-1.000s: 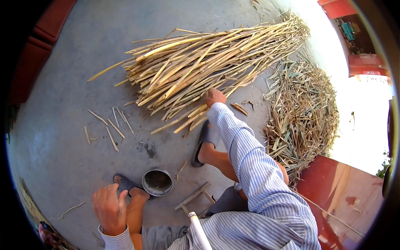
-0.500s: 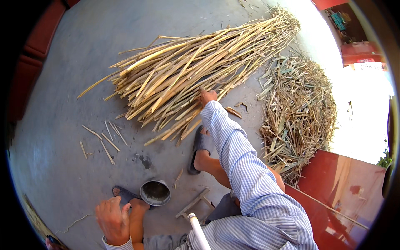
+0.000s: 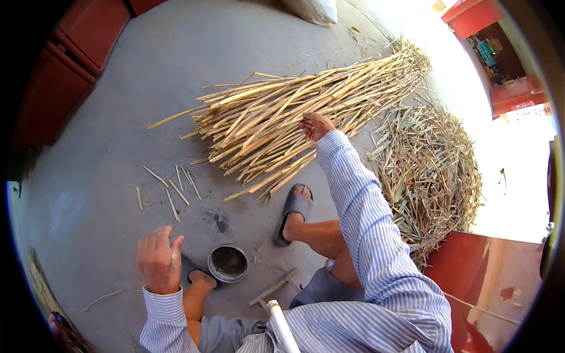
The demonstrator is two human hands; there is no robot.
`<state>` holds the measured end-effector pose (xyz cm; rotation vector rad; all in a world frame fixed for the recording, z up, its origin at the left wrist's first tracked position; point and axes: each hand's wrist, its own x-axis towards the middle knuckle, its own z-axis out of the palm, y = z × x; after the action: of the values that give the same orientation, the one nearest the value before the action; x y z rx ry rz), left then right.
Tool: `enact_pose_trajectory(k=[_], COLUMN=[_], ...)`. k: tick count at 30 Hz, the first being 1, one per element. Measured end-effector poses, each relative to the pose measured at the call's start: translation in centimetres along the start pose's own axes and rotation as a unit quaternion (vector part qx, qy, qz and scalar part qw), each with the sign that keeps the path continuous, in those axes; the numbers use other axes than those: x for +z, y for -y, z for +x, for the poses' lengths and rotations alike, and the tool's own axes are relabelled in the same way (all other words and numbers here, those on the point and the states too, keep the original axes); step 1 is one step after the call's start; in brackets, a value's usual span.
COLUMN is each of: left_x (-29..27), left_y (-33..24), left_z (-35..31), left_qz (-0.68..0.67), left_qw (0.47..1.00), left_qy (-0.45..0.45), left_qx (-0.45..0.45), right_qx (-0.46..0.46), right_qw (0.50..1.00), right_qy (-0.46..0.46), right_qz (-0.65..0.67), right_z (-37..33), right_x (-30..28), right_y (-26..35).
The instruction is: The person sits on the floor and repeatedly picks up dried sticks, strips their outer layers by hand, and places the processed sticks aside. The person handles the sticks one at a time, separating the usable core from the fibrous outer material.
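A large pile of long yellowish dry stalks (image 3: 276,117) lies spread across the floor in front of me. Over its near right side, my right hand (image 3: 316,126) hovers with loosely bent fingers and nothing visible in them; whether the fingertips touch a stalk I cannot tell. My left hand (image 3: 160,259) is raised at the lower left, palm down, fingers extended and thumb apart, holding nothing. Near it on the floor stands a round metal bowl (image 3: 228,263) with dark contents, beside my left foot.
A heap of dry leaf scraps (image 3: 429,176) sits right of the stalks. Several short cut pieces (image 3: 172,205) lie left of my feet. A small wooden frame (image 3: 275,287) is by the bowl. Red furniture (image 3: 88,35) stands far left, a whitish sack (image 3: 318,9) at the back.
My right hand has lifted off the stalks and drawn slightly right. My left hand has moved up, showing more sleeve. The view has shifted, bringing in the sack and more red furniture.
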<state>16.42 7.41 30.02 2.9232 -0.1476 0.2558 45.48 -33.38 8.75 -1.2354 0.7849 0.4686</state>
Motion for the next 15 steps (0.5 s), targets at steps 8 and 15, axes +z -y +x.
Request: enact_pose_trajectory(k=[8, 15], left_x=[-3.1, -3.5], left_y=[-2.5, -0.9], left_z=[4.4, 2.0], left_qz=[0.074, 0.045], left_qw=[0.964, 0.982], left_qy=[-0.225, -0.152], left_qx=[0.116, 0.102], right_qx=[-0.039, -0.038], right_qw=[0.980, 0.982], right_qy=[0.188, 0.183], right_qz=[-0.047, 0.028], right_z=[-24.4, -30.6], right_x=[15.5, 17.0], right_y=[-0.8, -5.0])
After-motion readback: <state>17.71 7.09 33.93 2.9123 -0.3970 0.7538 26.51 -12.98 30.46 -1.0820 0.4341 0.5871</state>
